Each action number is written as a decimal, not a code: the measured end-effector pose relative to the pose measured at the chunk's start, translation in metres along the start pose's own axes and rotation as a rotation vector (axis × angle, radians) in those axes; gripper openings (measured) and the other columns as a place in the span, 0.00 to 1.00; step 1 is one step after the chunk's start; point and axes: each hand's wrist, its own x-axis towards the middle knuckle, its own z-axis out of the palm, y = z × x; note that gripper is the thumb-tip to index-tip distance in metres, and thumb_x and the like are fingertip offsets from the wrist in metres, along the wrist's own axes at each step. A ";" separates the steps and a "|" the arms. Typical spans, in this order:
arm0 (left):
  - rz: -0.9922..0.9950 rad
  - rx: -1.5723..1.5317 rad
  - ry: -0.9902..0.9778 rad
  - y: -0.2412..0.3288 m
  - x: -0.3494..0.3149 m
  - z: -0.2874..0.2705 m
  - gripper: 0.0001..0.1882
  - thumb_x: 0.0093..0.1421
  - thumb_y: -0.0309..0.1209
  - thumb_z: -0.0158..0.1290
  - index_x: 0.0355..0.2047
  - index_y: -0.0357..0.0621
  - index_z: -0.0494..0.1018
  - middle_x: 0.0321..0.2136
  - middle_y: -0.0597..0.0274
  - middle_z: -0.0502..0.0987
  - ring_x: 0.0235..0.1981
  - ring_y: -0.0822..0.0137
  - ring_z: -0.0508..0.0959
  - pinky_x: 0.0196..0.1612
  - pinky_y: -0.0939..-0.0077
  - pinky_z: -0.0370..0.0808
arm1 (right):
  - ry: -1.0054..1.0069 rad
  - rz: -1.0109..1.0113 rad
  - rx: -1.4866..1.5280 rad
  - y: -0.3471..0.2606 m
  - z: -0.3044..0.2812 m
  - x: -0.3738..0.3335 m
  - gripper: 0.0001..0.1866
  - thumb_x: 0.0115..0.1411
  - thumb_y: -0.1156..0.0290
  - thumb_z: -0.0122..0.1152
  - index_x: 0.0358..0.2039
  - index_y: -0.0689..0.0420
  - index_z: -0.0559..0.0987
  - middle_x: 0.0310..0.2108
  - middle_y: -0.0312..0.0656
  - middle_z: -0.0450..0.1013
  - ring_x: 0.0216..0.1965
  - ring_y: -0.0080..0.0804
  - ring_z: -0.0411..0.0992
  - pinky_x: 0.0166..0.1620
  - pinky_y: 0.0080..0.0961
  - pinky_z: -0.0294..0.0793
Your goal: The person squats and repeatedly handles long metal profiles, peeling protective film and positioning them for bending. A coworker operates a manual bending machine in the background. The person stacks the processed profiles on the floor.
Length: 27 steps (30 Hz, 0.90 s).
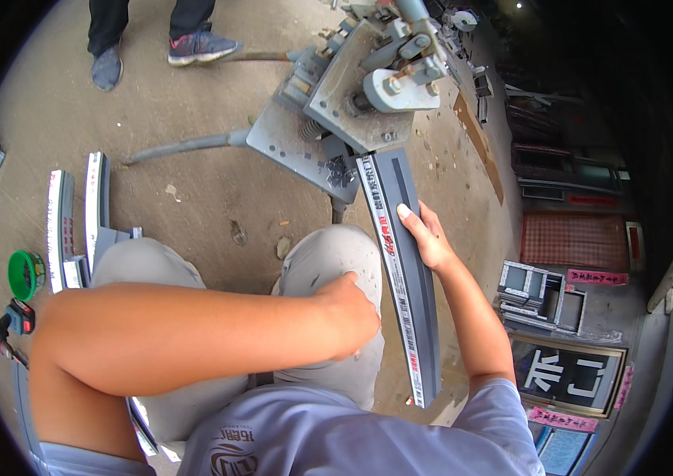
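My right hand (425, 236) is closed around a long grey frame profile (406, 262), its thumb lying on the upper face. A white printed film runs along the profile's left side. The far end meets a grey metal press (360, 103) standing on splayed legs; the exact contact there is hidden. The near end reaches down beside my right thigh. My left forearm crosses over my lap, and my left hand (346, 317) rests on my right knee, its fingers curled. Whatever they may hold is hidden.
Two profile pieces with white film (98, 198) stand by my left knee. A green bowl (26, 274) and a cordless power tool (9, 324) lie further left. Another person's shoes (201, 46) are beyond the press leg. Frames and signs (566, 373) line the right side.
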 end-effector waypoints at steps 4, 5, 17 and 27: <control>-0.039 -0.067 0.126 -0.007 0.002 0.005 0.24 0.65 0.47 0.61 0.53 0.44 0.80 0.40 0.60 0.87 0.45 0.59 0.86 0.56 0.60 0.73 | -0.020 -0.010 0.033 -0.002 0.001 0.000 0.35 0.69 0.42 0.59 0.61 0.62 0.75 0.42 0.38 0.78 0.41 0.23 0.74 0.46 0.25 0.76; -0.037 -0.039 0.150 -0.007 0.003 0.006 0.26 0.66 0.48 0.60 0.57 0.45 0.78 0.36 0.60 0.87 0.42 0.58 0.86 0.56 0.59 0.72 | -0.014 -0.023 0.040 -0.002 0.003 0.000 0.35 0.70 0.42 0.59 0.60 0.62 0.75 0.42 0.38 0.78 0.41 0.23 0.74 0.46 0.25 0.76; 0.050 -0.017 0.434 -0.030 0.018 0.029 0.24 0.64 0.47 0.60 0.57 0.52 0.81 0.28 0.54 0.85 0.34 0.49 0.85 0.43 0.54 0.78 | -0.149 0.013 0.079 0.009 -0.012 -0.005 0.39 0.66 0.41 0.64 0.66 0.59 0.73 0.49 0.42 0.80 0.46 0.28 0.78 0.51 0.29 0.78; 0.087 -0.068 0.624 -0.059 -0.001 0.039 0.18 0.64 0.45 0.62 0.53 0.60 0.84 0.27 0.54 0.84 0.31 0.48 0.83 0.36 0.54 0.79 | -0.189 0.201 -0.017 0.067 -0.078 -0.152 0.49 0.61 0.43 0.70 0.73 0.61 0.66 0.65 0.51 0.72 0.65 0.39 0.69 0.69 0.35 0.65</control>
